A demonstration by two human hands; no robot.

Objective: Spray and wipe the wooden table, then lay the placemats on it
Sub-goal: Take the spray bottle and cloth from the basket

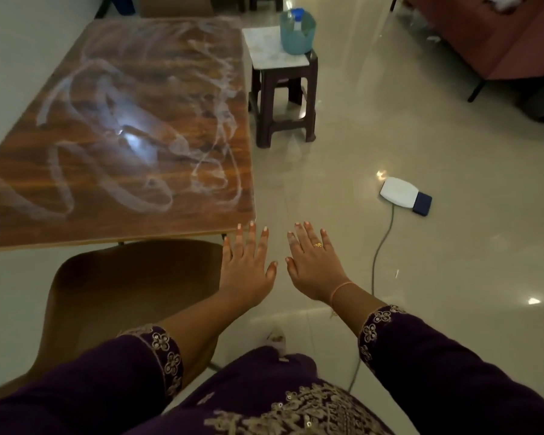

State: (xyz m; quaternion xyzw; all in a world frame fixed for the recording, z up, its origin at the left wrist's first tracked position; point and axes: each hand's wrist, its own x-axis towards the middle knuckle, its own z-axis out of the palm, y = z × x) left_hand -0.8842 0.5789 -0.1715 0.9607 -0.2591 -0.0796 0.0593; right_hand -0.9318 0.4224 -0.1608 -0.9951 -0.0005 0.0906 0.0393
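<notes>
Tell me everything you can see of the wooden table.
The rectangular brown wooden table has a glossy grained top with a pale edge band. Whitish swirling smears cover most of it, and a light glares off its middle. It stands by the pale wall, with a brown chair at its near edge and a dark plastic stool beside its far right corner.

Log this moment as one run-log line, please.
left hand: open, empty | right hand: open, empty | wooden table: streaked white across its top
</notes>
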